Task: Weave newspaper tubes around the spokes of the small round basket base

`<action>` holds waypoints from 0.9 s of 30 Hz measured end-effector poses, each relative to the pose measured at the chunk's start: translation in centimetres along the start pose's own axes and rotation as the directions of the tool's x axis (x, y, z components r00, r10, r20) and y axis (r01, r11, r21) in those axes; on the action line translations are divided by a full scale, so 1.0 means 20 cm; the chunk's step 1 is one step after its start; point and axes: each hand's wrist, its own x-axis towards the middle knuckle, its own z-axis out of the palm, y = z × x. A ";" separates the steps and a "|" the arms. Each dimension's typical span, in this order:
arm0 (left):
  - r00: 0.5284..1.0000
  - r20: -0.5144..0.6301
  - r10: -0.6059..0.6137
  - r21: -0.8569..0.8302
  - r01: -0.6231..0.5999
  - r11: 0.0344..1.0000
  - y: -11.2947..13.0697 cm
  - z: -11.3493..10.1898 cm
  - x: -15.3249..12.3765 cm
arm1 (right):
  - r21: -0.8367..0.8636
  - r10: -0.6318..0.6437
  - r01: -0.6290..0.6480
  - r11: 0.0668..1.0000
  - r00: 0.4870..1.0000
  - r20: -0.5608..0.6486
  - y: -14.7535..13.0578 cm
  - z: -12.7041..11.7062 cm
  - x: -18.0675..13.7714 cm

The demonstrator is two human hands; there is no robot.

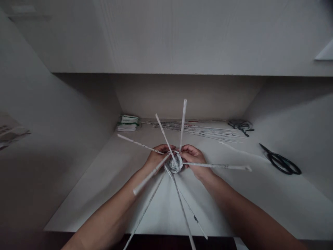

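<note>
Between my two hands is a small round base woven from rolled paper sticks (174, 164), with several long sticks radiating outward from it. My left hand (157, 157) grips the base's left edge, fingers closed around its far side. On the right edge, my right hand (193, 158) pinches the weave near an upright paper stick (183, 121). Another paper stick (218, 166) runs to the right past my right hand. Some sticks reach down toward the shelf's front edge. My fingertips are partly hidden behind the weave.
A bundle of loose paper sticks (197, 130) lies along the back of the white shelf (104, 194). A white and green packet (128, 123) sits at back left. Black-handled scissors (282, 161) lie at right, and a dark tangled item in clear plastic (240, 126) lies behind them.
</note>
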 end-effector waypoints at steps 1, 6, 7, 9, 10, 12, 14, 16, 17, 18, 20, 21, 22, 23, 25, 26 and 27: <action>1.000 -0.003 -0.007 -0.015 0.007 1.000 0.00 0.00 0.00 | -0.005 0.004 -0.004 1.000 1.000 0.000 0.00 0.00 0.00; 0.996 -0.085 0.019 -0.038 -0.023 0.999 -0.02 0.00 0.02 | -0.049 -0.019 0.022 0.999 0.999 0.045 0.02 -0.01 0.00; 0.995 -0.103 0.003 -0.044 -0.007 0.999 -0.02 0.00 0.02 | -0.058 -0.027 0.030 0.998 0.998 0.060 0.03 -0.01 0.00; 0.991 -0.122 -0.049 -0.054 0.043 0.998 -0.03 0.00 0.02 | -0.092 -0.047 0.055 0.994 0.995 0.083 0.05 -0.01 0.00; 0.990 -0.122 -0.073 -0.055 0.066 0.996 -0.03 0.00 0.02 | -0.117 -0.070 0.080 0.990 0.994 0.090 0.05 0.00 0.00; 0.988 -0.120 -0.096 -0.044 0.091 0.995 -0.03 0.00 0.02 | -0.173 -0.142 0.158 0.972 0.985 0.099 0.07 -0.01 0.01; 0.992 -0.096 -0.081 -0.030 0.078 0.996 -0.04 0.00 0.02 | -0.215 -0.219 0.236 0.948 0.971 0.099 0.08 -0.01 0.01; 0.997 -0.063 -0.047 -0.021 0.046 0.999 -0.04 0.00 0.02 | -0.247 -0.255 0.270 0.931 0.963 0.090 0.09 -0.01 0.02; 0.998 -0.053 -0.025 -0.021 0.024 0.999 -0.05 0.00 0.02 | -0.263 -0.260 0.275 0.925 0.961 0.089 0.09 -0.01 0.02; 0.999 -0.049 -0.006 -0.020 0.005 1.000 -0.05 0.00 0.02 | -0.278 -0.265 0.280 0.919 0.960 0.091 0.09 -0.02 0.02; 0.998 -0.065 0.017 -0.015 -0.018 1.000 -0.06 -0.01 0.03 | -0.299 -0.289 0.306 0.904 0.952 0.099 0.08 -0.01 0.01; 0.997 -0.077 0.023 -0.012 -0.024 1.000 -0.05 -0.01 0.03 | -0.306 -0.308 0.326 0.894 0.945 0.106 0.08 -0.01 0.00; 0.996 -0.085 0.023 -0.008 -0.023 1.000 -0.05 -0.01 0.03 | -0.314 -0.330 0.349 0.883 0.937 0.113 0.07 -0.01 -0.01; 0.996 -0.088 0.019 -0.006 -0.020 1.000 -0.04 -0.01 0.03 | -0.324 -0.352 0.371 0.870 0.929 0.117 0.06 0.00 -0.02; 0.997 -0.076 0.015 -0.010 -0.015 1.000 -0.02 0.00 0.03 | -0.355 -0.393 0.411 0.840 0.911 0.125 0.04 0.00 -0.04; 0.998 -0.059 0.017 -0.019 -0.018 1.000 -0.01 0.00 0.03 | -0.372 -0.414 0.432 0.822 0.901 0.131 0.02 0.01 -0.06; 0.999 -0.041 0.023 -0.035 -0.024 0.999 0.00 0.00 0.03 | -0.388 -0.435 0.452 0.803 0.890 0.137 0.01 0.01 -0.07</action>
